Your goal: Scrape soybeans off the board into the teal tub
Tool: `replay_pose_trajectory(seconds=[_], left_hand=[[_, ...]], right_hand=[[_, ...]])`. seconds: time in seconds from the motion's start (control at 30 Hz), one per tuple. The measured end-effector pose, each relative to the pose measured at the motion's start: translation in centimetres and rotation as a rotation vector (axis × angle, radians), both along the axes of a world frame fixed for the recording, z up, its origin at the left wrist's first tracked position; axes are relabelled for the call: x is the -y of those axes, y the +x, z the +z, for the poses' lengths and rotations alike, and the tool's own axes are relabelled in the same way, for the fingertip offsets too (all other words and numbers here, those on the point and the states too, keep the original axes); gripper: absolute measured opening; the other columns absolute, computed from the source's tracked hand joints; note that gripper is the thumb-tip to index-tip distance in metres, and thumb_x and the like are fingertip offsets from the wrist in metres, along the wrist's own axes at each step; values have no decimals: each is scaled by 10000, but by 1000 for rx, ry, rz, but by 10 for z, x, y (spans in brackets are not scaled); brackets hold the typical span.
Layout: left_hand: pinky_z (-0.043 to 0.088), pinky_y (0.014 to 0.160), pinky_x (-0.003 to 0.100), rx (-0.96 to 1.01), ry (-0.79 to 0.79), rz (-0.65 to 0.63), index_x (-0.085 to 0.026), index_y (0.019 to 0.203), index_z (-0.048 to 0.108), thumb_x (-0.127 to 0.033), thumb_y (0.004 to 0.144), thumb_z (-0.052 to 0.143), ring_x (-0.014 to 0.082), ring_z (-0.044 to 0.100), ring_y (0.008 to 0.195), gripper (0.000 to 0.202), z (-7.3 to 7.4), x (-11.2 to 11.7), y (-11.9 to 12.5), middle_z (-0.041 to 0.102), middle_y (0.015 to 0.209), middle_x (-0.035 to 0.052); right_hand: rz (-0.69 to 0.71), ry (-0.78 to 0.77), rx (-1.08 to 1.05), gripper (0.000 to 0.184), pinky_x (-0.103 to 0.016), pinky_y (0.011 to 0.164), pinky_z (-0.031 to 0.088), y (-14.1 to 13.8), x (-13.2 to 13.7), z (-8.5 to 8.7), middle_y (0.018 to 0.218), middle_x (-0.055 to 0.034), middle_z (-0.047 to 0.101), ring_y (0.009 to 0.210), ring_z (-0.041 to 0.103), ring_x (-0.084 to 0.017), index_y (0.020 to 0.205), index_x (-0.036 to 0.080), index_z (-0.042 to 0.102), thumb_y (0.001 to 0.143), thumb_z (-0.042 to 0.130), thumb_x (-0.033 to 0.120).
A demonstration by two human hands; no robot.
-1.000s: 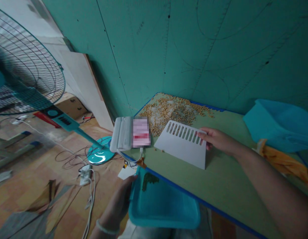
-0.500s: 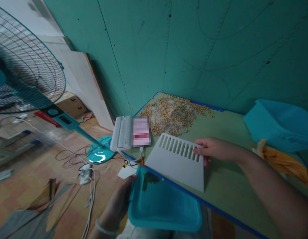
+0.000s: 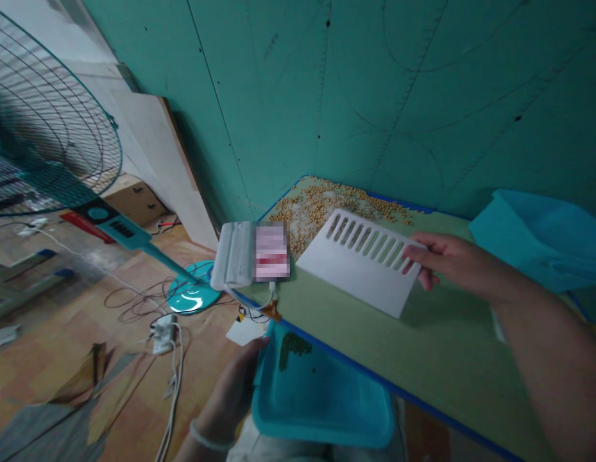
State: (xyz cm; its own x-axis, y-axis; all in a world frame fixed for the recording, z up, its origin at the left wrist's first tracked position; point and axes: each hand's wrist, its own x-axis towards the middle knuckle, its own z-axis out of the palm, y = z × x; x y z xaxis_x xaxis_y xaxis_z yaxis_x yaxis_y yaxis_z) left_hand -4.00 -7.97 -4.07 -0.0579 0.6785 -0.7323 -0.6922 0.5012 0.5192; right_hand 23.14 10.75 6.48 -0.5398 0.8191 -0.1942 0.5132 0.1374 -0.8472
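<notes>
My right hand [image 3: 451, 263] is closed on the slotted end of a white plastic scraper [image 3: 360, 266], held tilted over the green table [image 3: 423, 346] just in front of a pile of yellow beans [image 3: 321, 202] in the far corner. My left hand [image 3: 230, 394] grips the left rim of a teal tray [image 3: 326, 401] held below the table's blue front edge. A small heap of dark beans [image 3: 292, 346] lies in the tray's far corner.
A white device [image 3: 242, 255] with a cable sits at the table's left corner. A blue bag [image 3: 543, 237] lies at the right. A teal standing fan [image 3: 52, 160], cables and a power strip [image 3: 163, 332] are on the floor to the left.
The scraper went from near the bean pile down to the table's front edge by the tray, then lifted back toward the pile. More dark beans lie in the tray.
</notes>
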Motion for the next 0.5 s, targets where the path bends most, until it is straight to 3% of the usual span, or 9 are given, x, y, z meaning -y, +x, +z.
replay_pose_trajectory(seconds=[0.1, 0.27, 0.5], left_hand=[[505, 460, 270, 13, 17, 9, -117, 810, 643, -192, 763, 488, 191, 639, 497, 179, 3, -1, 2, 670, 500, 17], [485, 428, 249, -20, -9, 23, -124, 711, 641, -182, 770, 477, 187, 639, 505, 184, 3, -3, 3, 675, 501, 25], [501, 448, 278, -23, 27, 4, -116, 762, 655, -197, 736, 535, 187, 621, 455, 147, -5, -1, 1, 682, 516, 17]], right_hand=[[-160, 159, -1, 304, -264, 464, 410, 13, -8, 8, 695, 2, 601, 476, 512, -110, 774, 214, 547, 719, 492, 508], [-125, 372, 216, 269, -342, 618, 435, 29, -9, 16, 701, -25, 620, 692, 569, -212, 647, 236, 571, 677, 531, 501], [-49, 331, 344, 148, -325, 674, 455, 34, -15, 0, 818, -47, 647, 755, 595, -213, 782, 216, 549, 661, 550, 300]])
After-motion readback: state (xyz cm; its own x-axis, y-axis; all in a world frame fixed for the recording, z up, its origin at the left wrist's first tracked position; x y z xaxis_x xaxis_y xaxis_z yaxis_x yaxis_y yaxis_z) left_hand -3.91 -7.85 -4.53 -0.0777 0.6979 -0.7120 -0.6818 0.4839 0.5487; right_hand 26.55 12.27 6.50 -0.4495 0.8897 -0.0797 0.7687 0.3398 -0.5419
